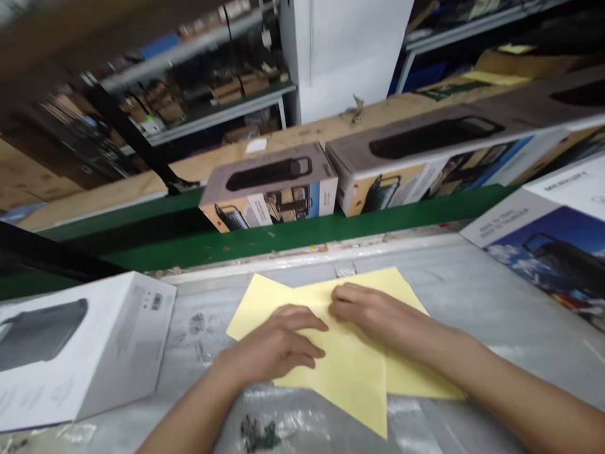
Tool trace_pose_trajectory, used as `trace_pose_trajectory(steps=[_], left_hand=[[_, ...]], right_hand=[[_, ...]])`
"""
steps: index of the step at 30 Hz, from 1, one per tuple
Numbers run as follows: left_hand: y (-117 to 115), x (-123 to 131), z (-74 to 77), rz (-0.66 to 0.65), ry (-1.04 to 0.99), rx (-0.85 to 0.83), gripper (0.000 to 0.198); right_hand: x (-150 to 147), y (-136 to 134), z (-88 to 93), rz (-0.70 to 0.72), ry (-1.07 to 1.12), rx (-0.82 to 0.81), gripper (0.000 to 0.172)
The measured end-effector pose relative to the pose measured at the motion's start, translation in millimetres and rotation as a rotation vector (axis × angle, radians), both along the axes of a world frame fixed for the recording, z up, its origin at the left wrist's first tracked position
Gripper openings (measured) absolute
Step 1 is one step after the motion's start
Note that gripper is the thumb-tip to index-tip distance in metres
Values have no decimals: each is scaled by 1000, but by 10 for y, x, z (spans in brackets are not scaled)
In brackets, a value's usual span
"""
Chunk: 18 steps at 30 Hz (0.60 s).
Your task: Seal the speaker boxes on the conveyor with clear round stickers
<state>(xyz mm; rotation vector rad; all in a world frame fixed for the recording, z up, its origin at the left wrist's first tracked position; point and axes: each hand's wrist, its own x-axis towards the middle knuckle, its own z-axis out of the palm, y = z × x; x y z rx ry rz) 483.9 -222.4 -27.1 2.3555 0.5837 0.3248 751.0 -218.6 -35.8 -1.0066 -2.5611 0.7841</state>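
Observation:
Yellow paper sheets (350, 372) lie overlapping at different angles on the grey, plastic-covered work surface (444, 302). My left hand (278, 343) rests on the left part of the paper, its fingers spread and pointing right, with nothing held. Near the paper's upper edge is my right hand (366, 309), its fingers curled together against the sheets. Whether a paper edge is pinched under those fingertips is hidden.
A white box (123, 353) stands at the left, and a box with a blue picture (543, 233) at the right. Beyond a green ledge (283, 229) are printed boxes (278, 183). A black bar (127, 135) slants at upper left, before shelves.

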Motion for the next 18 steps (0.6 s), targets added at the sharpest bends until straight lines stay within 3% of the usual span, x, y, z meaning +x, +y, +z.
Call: trace_pose_trajectory(steps=[8,13,18], left_hand=[[14,-18,-172,26,54,25,22],[2,-26,-185,37,-12,-4,20],[26,-14,-167,21,45,12,19]], right_hand=[[29,-32,-49,-94,52,-88,27],[38,-85,2,-80,6,-28,31],[51,-48,-64,-110,108,-59,25]])
